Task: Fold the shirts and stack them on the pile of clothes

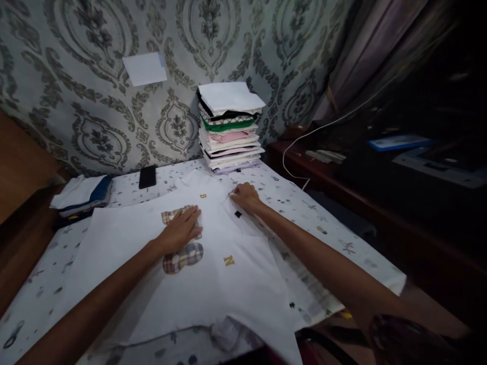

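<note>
A white shirt (213,289) with plaid patches and small yellow letters lies spread over a patterned cloth. Flat on its plaid print rests my left hand (180,229), fingers spread and holding nothing. My right hand (245,196) pinches the shirt's edge near the upper right, close to a small black mark. Part of the shirt is raised into a fold under the right wrist. The near edge of the shirt is rumpled.
Behind the shirt stands a tall stack of folded clothes (232,132). A black phone (147,177) and a smaller folded pile (81,195) are at the back left. A white cable (323,125) crosses the dark furniture (323,177) on the right.
</note>
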Motion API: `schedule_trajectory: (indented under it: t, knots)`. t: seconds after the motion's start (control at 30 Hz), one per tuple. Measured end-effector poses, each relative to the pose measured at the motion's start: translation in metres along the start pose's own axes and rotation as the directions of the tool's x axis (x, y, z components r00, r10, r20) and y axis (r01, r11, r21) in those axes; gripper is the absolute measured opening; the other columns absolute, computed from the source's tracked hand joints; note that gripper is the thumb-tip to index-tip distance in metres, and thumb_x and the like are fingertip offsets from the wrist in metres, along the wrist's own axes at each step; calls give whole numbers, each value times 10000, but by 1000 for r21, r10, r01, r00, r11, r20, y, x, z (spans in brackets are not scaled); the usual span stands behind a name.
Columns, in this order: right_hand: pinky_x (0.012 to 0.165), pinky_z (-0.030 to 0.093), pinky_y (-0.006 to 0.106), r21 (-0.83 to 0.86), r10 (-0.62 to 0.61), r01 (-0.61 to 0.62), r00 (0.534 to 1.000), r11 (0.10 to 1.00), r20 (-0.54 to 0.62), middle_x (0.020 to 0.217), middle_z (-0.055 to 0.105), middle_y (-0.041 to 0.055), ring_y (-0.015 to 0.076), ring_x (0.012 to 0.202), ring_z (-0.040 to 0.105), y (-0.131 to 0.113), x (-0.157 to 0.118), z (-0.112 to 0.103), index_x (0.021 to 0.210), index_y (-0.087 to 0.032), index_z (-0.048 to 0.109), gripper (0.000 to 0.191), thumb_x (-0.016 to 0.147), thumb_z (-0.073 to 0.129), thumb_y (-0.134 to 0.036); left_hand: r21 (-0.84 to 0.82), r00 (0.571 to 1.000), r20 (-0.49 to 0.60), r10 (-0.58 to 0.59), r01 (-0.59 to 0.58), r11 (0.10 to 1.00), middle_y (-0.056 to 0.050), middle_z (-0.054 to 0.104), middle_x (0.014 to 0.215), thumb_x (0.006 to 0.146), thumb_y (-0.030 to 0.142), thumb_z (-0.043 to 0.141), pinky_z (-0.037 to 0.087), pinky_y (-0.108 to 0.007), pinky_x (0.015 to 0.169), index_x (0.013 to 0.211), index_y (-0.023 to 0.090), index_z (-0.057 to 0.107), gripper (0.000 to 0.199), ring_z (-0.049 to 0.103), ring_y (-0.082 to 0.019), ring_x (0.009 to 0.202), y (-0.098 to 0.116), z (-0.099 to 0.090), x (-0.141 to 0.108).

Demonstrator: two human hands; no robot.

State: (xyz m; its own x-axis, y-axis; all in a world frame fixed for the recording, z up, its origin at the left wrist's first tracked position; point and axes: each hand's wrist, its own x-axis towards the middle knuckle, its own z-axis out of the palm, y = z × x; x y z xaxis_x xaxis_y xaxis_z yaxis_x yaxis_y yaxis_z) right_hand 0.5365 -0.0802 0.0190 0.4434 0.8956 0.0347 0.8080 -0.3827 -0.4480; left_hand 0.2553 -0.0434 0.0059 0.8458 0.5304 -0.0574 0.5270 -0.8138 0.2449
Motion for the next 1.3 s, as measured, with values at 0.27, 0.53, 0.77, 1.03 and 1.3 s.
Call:
schedule_trajectory:
  t: [0.27, 0.53, 0.77, 1.03, 1.3]
  knots:
    - [697, 383, 285, 92, -56, 63, 995, 994, -79, 985, 703, 62, 196, 881, 589, 7, 1, -4, 975, -198, 631, 220, 848, 485, -93, -5, 993, 84, 83, -83, 997, -127, 204, 1662, 1020, 571, 189, 82, -457, 1242, 1566, 173, 251, 679, 133, -202, 1546, 17, -1, 59]
    - [748, 427, 315, 74, -60, 63, 997, 995, -46, 926, 693, 64, 202, 844, 601, 49, -73, -19, 971, -193, 638, 156, 918, 507, -258, 72, 971, 111, 213, -222, 972, -144, 146, 1671, 1002, 627, 189, 72, -495, 1228, 1573, 184, 235, 724, 96, -247, 1551, 39, 8, 96]
    - [761, 453, 342, 38, -110, 110, 994, 993, 0, 951, 643, 71, 223, 871, 600, 60, -160, -28, 875, -220, 567, 181, 910, 552, -397, 68, 973, 128, 194, -203, 977, -154, 91, 1675, 982, 659, 219, 46, -510, 1233, 1587, 138, 190, 799, 39, -277, 1554, 63, 17, 97]
    - [622, 378, 291, 135, 10, -17, 999, 991, 53, 729, 617, 0, 161, 648, 532, 53, -164, -30, 788, -230, 491, 120, 841, 580, -290, 20, 983, 80, 165, -167, 986, -147, 135, 1674, 994, 640, 215, 63, -530, 1232, 1574, 158, 233, 755, 50, -282, 1553, 98, 24, 111]
    - [643, 404, 299, 107, -51, 59, 996, 993, -73, 791, 657, 42, 186, 699, 575, 62, -170, -16, 863, -212, 570, 125, 859, 552, -336, 0, 963, 69, 261, -262, 965, -149, 152, 1669, 1011, 602, 261, 79, -499, 1247, 1565, 146, 237, 718, 107, -246, 1550, 108, 31, 35]
